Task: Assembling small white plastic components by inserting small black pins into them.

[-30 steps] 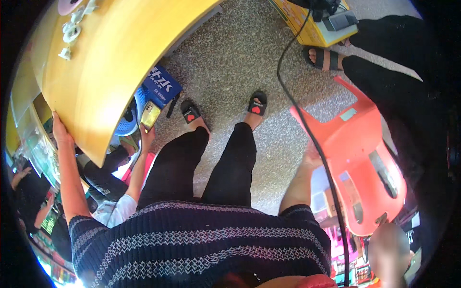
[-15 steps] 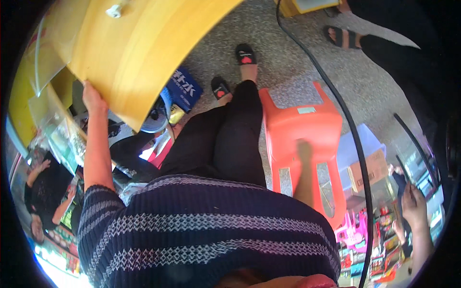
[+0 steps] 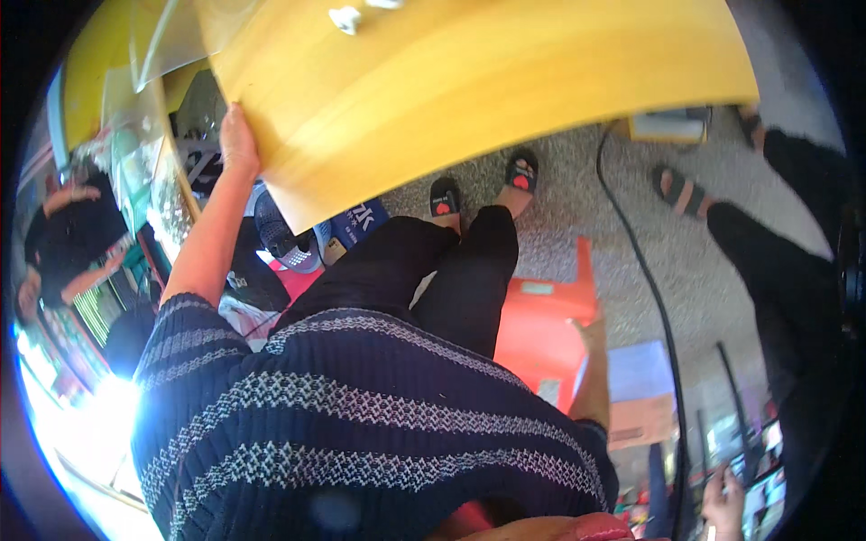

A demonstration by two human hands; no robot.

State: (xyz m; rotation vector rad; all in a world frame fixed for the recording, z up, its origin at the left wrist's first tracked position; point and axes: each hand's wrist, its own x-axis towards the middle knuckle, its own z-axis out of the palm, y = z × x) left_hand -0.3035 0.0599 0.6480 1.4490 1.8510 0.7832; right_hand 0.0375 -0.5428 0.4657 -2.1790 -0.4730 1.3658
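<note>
The yellow wooden tabletop fills the upper part of the view. At its near left corner my left hand is closed on the edge, with some fingers hidden. A red-orange plastic stool stands to the right of my legs, partly covered by my body. My right hand is low beside the stool, over its right side. Its fingers are small and blurred, so whether it touches or grips the stool is unclear. Small white objects lie on the tabletop.
A black cable hangs down on the right. Beyond the stool are a pale purple bin and a cardboard box. A blue box sits under the table. Another person's sandalled foot and hand are at right.
My view has turned, so the tabletop spreads further right and the stool sits lower. My left hand stays at the table corner; my right hand has shifted toward the stool's right side.
</note>
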